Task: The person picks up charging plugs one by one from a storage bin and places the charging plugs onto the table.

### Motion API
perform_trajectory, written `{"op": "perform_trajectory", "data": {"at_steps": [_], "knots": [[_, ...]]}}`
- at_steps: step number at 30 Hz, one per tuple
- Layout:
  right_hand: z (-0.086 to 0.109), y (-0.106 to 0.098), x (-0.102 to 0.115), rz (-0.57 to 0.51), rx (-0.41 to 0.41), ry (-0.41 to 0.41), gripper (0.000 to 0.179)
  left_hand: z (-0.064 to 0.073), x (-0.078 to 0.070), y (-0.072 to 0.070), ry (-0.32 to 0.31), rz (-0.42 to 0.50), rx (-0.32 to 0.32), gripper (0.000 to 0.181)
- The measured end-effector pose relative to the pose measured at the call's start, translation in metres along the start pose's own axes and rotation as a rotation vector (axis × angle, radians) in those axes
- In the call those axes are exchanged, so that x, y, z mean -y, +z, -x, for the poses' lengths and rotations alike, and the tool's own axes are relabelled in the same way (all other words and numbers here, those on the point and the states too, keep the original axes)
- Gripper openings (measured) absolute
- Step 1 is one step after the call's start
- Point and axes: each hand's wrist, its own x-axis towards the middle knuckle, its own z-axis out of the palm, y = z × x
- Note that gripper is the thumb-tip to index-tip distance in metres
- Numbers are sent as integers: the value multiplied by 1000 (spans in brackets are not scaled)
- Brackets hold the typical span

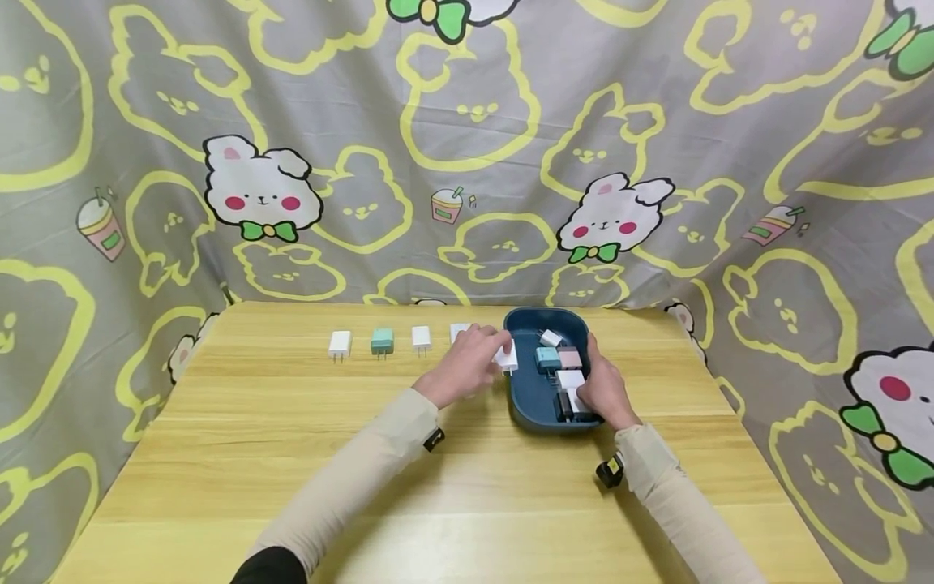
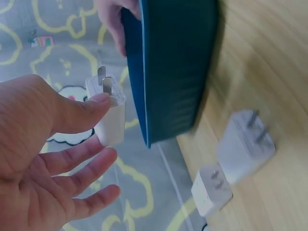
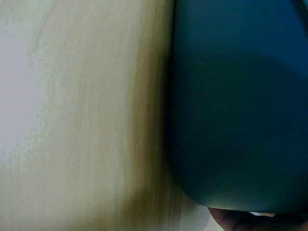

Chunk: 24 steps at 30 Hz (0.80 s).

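Observation:
A white charger plug is pinched between the thumb and fingers of my left hand, its two metal prongs showing in the left wrist view. That hand is at the left rim of a dark blue plastic bin, and the charger overlaps the rim in the head view. My right hand grips the bin's right wall, thumb over the inner side. Inside the bin lie several chargers: a light blue one, a pinkish one, white ones and a black one.
Left of the bin, a spaced row of chargers lies on the wooden table: a white one, a green one, another white one and a white one partly behind my left hand. A patterned curtain hangs behind the table.

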Motion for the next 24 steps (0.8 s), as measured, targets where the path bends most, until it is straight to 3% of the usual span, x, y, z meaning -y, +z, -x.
{"op": "perform_trajectory", "data": {"at_steps": [9, 24], "knots": [[0, 0, 2, 2, 7, 10, 105, 14, 22, -10, -53, 93, 6, 26], [1, -1, 3, 4, 7, 23, 105, 45, 61, -16, -99, 87, -20, 28]]}}
